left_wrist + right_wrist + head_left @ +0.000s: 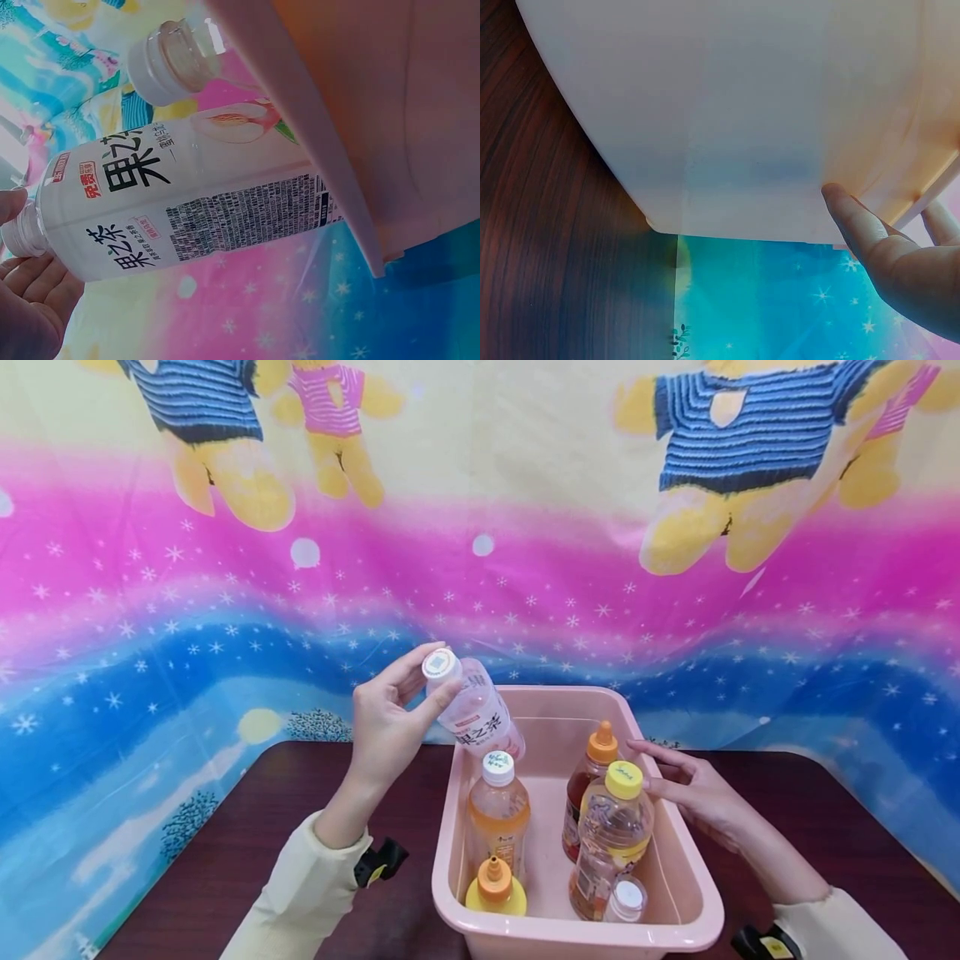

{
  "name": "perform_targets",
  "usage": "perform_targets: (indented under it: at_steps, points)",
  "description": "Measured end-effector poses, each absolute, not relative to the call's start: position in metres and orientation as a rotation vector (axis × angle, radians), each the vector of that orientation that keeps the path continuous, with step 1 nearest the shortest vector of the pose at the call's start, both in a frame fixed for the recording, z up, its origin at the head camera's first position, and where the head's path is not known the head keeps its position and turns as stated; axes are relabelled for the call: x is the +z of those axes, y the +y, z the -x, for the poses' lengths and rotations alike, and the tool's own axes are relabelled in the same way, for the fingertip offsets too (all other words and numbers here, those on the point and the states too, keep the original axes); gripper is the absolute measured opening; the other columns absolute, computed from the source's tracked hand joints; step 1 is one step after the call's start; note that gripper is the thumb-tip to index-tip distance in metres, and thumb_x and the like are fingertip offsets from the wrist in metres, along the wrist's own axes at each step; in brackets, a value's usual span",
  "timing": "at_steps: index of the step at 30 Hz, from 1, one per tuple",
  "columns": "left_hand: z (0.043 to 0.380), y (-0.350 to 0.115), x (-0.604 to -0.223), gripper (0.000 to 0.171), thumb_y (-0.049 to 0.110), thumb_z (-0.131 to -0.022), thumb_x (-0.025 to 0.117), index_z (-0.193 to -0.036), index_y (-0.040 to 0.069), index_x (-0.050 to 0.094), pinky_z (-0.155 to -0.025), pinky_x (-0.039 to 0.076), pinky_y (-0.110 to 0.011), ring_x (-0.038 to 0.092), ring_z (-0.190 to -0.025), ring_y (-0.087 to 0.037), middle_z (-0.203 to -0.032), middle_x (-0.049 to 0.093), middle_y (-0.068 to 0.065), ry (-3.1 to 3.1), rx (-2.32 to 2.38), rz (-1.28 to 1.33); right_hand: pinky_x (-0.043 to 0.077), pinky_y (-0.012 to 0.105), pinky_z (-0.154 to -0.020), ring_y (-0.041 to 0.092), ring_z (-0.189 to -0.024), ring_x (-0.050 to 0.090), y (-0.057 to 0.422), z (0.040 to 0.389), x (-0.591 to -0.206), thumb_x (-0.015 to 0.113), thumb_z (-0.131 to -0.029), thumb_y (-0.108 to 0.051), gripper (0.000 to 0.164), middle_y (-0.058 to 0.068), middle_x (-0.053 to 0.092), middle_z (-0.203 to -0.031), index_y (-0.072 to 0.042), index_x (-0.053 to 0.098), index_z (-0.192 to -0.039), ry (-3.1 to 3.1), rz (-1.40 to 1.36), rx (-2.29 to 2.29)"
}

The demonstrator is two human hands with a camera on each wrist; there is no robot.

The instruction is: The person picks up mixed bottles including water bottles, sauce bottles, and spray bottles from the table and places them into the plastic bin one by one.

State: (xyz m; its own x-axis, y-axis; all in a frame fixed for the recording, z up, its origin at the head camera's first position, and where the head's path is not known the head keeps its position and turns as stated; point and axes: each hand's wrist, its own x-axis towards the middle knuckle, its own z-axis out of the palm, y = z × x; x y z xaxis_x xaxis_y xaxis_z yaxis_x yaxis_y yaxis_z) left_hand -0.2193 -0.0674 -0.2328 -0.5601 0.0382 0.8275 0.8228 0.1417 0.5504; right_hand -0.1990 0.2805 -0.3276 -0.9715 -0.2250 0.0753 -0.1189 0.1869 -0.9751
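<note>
In the head view, my left hand [390, 718] pinches a clear bottle [480, 714] near its white cap. The bottle has a pale label with a peach picture [236, 121] and tilts over the far left corner of a pink plastic bin [577, 930], its lower end at the rim. My right hand [708, 797] rests on the bin's right rim, with fingers fairly straight. One finger [862, 229] touches the outer wall in the right wrist view. Nearest that hand stands a yellow-capped bottle [618, 822] inside the bin.
Also in the bin are a white-capped bottle of orange drink [498, 814], a dark bottle with an orange nozzle [592, 772], a yellow squeeze bottle [495, 889] and a small white-capped bottle [626, 900]. The bin stands on a dark wooden table [300, 827] before a patterned cloth [480, 568].
</note>
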Motion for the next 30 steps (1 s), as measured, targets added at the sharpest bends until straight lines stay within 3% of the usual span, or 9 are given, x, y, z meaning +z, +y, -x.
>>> perform_targets:
  at_steps: [20, 27, 30]
  points:
    - [0.233, -0.057, -0.249, 0.038, 0.004, -0.078, 0.070, -0.114, -0.002, 0.061, -0.089, 0.046, -0.025, 0.059, -0.105, -0.015, -0.110, 0.064, -0.015, -1.831, -1.505, 0.916, 0.053, 0.046, -0.072, 0.016, -0.092, 0.062, 0.280, 0.199, -0.328, 0.057, -0.090, -0.017, 0.047, 0.029, 0.047, -0.121, -0.029, 0.045, -0.134, 2.364, 0.326, -1.917]
    - [0.237, -0.054, -0.254, 0.037, 0.002, -0.078, 0.070, -0.114, -0.003, 0.061, -0.088, 0.046, -0.024, 0.059, -0.105, -0.016, -0.109, 0.064, -0.018, -1.842, -1.511, 0.919, 0.053, 0.045, -0.072, 0.015, -0.090, 0.063, 0.280, 0.200, -0.329, 0.056, -0.090, -0.012, 0.045, 0.014, 0.055, -0.111, -0.033, 0.049, -0.130, 2.324, 0.369, -1.948]
    - [0.239, -0.053, -0.255, 0.038, 0.002, -0.078, 0.070, -0.114, -0.004, 0.061, -0.088, 0.047, -0.025, 0.059, -0.105, -0.018, -0.109, 0.063, -0.017, -1.848, -1.500, 0.928, 0.053, 0.045, -0.072, 0.015, -0.091, 0.063, 0.280, 0.200, -0.329, 0.056, -0.090, -0.013, 0.045, 0.015, 0.054, -0.112, -0.033, 0.049, -0.130, 2.325, 0.366, -1.947]
